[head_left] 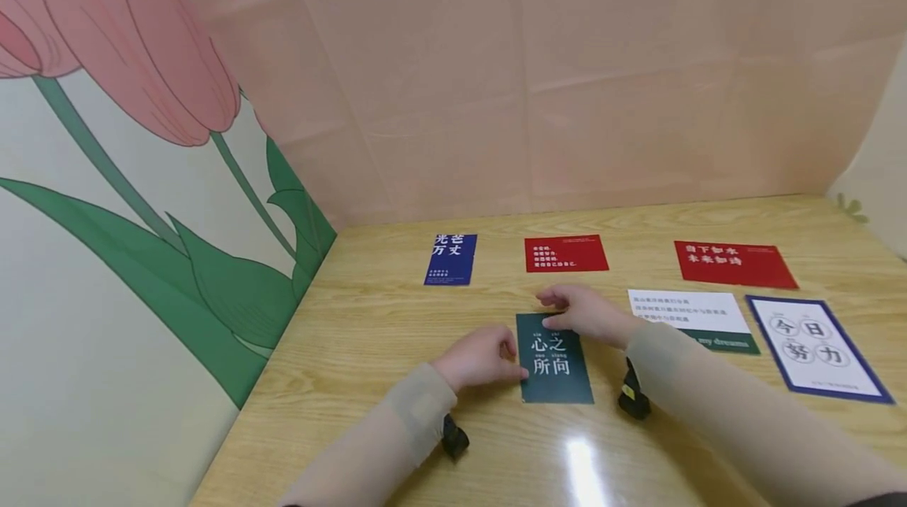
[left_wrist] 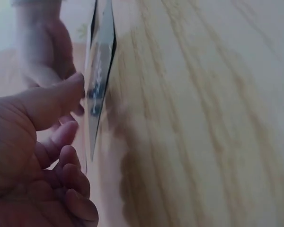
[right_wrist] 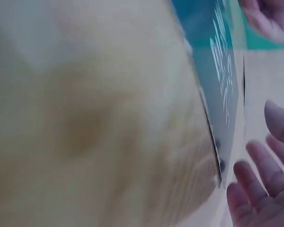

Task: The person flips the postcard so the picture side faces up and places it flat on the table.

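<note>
A dark green card (head_left: 556, 385) with white characters lies flat on the wooden table in front of the person. Beside its left edge is the left hand (head_left: 480, 357), thumb tip right at the card and fingers loosely bent. The right hand (head_left: 586, 313) hovers by the upper right corner, its thumb overlapping the card in the head view. Seen from the right wrist, that hand's fingers (right_wrist: 255, 182) are spread and relaxed, with the card (right_wrist: 220, 80) just beyond them. From the left wrist, the thumb points at the card's edge and nothing is gripped.
Behind the green card lie a blue card (head_left: 451, 267) and a red card (head_left: 567, 253). To the right are another red card (head_left: 737, 264), a white-and-green card (head_left: 697, 310) partly covered by the right arm, and a blue-bordered white card (head_left: 822, 349). A pink-beige cloth (head_left: 524, 98) hangs behind.
</note>
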Demonstrator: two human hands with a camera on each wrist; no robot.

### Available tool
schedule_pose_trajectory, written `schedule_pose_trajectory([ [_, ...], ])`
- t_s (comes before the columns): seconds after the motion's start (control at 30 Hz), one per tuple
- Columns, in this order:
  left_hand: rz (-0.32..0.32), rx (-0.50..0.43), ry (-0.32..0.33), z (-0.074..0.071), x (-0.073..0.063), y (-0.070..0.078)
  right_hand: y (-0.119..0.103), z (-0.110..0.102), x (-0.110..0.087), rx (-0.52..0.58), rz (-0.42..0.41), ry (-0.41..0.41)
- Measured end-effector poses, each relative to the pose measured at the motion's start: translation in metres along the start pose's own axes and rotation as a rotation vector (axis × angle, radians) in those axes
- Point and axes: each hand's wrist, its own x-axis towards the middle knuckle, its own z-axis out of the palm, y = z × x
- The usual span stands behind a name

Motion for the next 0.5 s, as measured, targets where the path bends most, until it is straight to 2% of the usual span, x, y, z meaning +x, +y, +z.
schedule_pose_trajectory([
  [0.13, 0.021, 0.052, 0.009, 0.0, 0.0, -0.004, -0.002, 0.003, -0.017, -0.174, -0.076, 0.044],
  [0.27, 0.057, 0.163, 0.018, 0.003, -0.004, -0.004, -0.005, 0.009, -0.04, -0.397, -0.132, 0.072],
  [0.4, 0.079, 0.306, 0.004, 0.008, -0.01, -0.001, -0.007, 0.016, -0.065, -0.577, -0.151, 0.053],
  [0.5, 0.075, 0.406, -0.049, 0.011, -0.012, 0.0, -0.007, 0.019, -0.08, -0.646, -0.143, 0.005],
])
